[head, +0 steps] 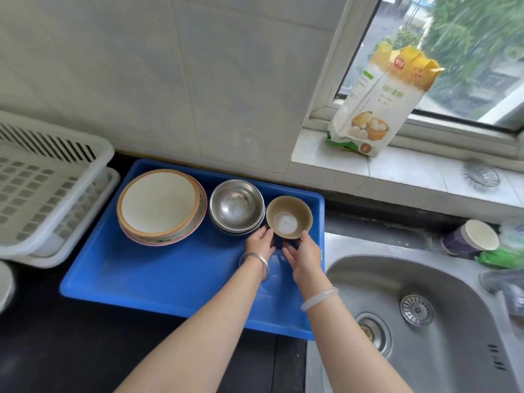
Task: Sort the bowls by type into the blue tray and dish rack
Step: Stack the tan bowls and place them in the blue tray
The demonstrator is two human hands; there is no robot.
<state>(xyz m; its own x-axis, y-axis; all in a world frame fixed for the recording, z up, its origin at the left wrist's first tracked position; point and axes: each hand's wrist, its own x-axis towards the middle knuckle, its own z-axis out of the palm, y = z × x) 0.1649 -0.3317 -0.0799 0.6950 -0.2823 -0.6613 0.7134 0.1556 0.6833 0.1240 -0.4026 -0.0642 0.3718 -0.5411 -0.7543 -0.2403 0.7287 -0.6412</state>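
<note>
Looking down from the head camera, a blue tray (158, 282) lies on a dark counter, its long axis running left to right. Three bowl groups line its far edge: a stack of wide ceramic bowls (161, 205) at left, a stack of steel bowls (236, 208) in the middle, and a small brown bowl (289, 217) at right, mouth upward, close to the tray's right wall. The left hand (259, 243) and right hand (304, 259) cup this small bowl from its near side, fingers curled against its sides. Bare blue floor shows across the tray's near half. A white slotted dish rack (42, 194) sits just beside the tray's left end. A steel sink (354, 279) borders the tray's right edge. On the windowsill a flour bag (380, 103) stands tilted, printed "小麦粉"; its red logo is too small to read.
</note>
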